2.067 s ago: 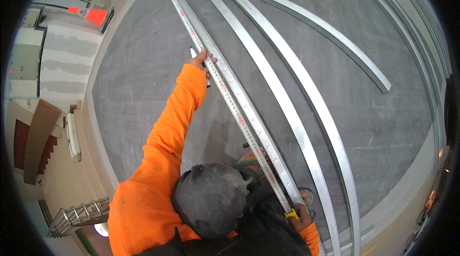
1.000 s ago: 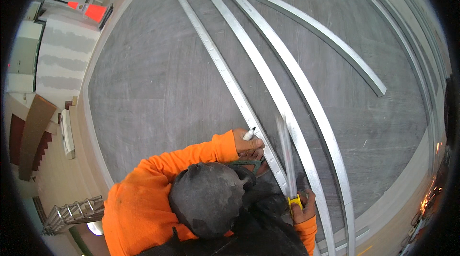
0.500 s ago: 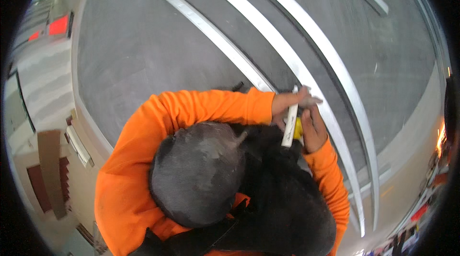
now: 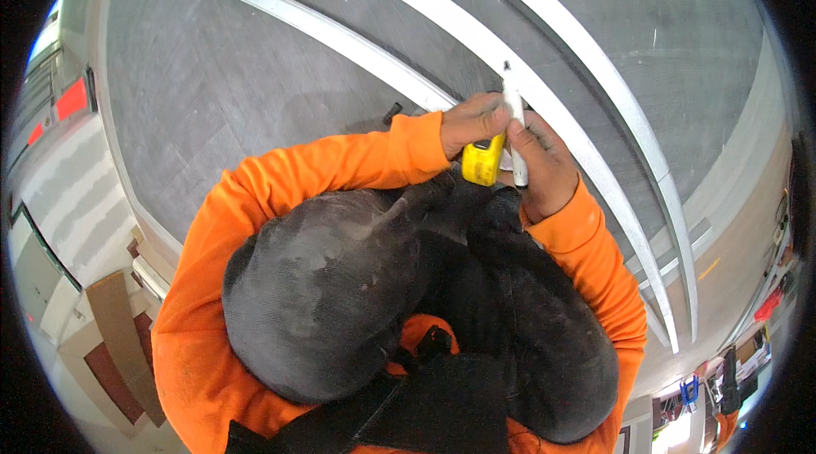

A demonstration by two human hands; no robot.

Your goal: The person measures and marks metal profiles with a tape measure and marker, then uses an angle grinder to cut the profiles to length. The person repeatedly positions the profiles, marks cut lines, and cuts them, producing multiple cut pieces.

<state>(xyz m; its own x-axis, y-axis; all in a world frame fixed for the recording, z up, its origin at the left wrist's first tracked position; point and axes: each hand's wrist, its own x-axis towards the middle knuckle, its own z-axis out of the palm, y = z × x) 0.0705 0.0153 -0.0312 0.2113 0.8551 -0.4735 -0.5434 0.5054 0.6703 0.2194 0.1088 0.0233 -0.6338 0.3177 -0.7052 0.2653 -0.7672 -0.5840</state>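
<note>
Both my hands are close together above my bent knees, beside long silvery metal channels. My left hand (image 4: 473,124) is closed round a yellow tape measure (image 4: 482,162), its thumb reaching the side of a white marker. That marker (image 4: 515,127) stands nearly upright in the view, dark tip pointing away from me. Thumb and fingers of my right hand (image 4: 548,161) grip its lower part. The nearest metal channel (image 4: 340,39) runs up to my left hand, which hides its near end. Just beyond my hands passes the middle channel (image 4: 476,33).
A third metal channel (image 4: 586,54) curves past farther right on the grey floor (image 4: 229,88). A small dark object (image 4: 393,112) lies left of my left wrist. Brown board pieces (image 4: 119,335) are at the lower left, and assorted gear (image 4: 722,377) is at the lower right.
The marker has turned more upright and its dark tip now shows. More of the yellow tape measure is visible beside it. My hands appear higher in the view, which has shifted.
</note>
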